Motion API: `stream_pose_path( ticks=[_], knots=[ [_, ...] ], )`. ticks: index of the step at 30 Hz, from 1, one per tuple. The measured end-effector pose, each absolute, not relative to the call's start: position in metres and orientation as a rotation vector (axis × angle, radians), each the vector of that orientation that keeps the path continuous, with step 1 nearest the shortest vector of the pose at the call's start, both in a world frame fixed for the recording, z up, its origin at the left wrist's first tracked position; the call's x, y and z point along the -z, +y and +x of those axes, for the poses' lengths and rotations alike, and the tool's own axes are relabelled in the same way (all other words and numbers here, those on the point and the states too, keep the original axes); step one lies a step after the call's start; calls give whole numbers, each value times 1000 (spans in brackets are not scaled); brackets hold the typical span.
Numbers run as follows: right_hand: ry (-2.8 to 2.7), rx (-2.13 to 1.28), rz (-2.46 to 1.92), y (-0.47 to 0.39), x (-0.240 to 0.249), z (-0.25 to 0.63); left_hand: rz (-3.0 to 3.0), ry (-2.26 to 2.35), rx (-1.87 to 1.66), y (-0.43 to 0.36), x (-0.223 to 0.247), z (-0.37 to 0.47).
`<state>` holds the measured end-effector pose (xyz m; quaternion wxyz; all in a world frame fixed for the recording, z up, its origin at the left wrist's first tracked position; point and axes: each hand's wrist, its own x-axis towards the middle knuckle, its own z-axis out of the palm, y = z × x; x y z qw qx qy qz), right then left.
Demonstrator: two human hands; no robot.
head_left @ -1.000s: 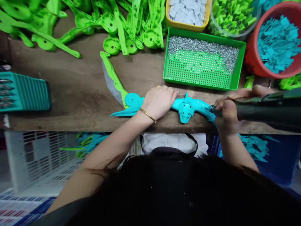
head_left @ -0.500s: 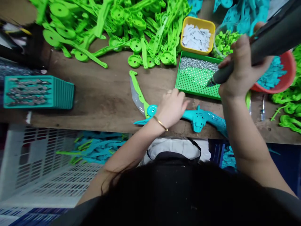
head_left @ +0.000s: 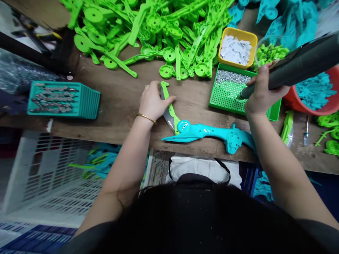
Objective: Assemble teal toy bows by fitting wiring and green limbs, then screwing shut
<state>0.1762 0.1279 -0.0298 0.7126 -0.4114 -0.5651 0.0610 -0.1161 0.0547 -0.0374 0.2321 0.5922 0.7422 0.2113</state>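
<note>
Worn brown wooden workbench stretches across the view, a heap of lime-green plastic parts along its far side. Near the front edge lies a curved turquoise plastic toy piece, between the two hands; its lime-green-and-grey blade angles up to the left hand. That hand is half open, thumb on the blade; whether it grips, I cannot tell. The right hand closes around a dark cylindrical power screwdriver, tip over the green perforated screw tray.

A brown wooden surface runs across the view, with a white slatted crate below its near edge.
</note>
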Motion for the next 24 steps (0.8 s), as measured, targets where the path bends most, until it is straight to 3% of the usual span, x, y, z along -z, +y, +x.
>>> stream_pose_path(
  ticks=[5,13,19,24],
  knots=[
    [-1169,-214,-826,123,15,174,1537,1967,-673,62,47,-123],
    [-1135,-462,-635,92,-54,112,942,1404,-1061,56,50,-100],
    [-1199,-515,-640,113,-21,16,614,1099,-1055,65,45,-86],
    [-1249,-554,-788,133,3,-7,572,1033,-1078,64,49,-88]
  ],
)
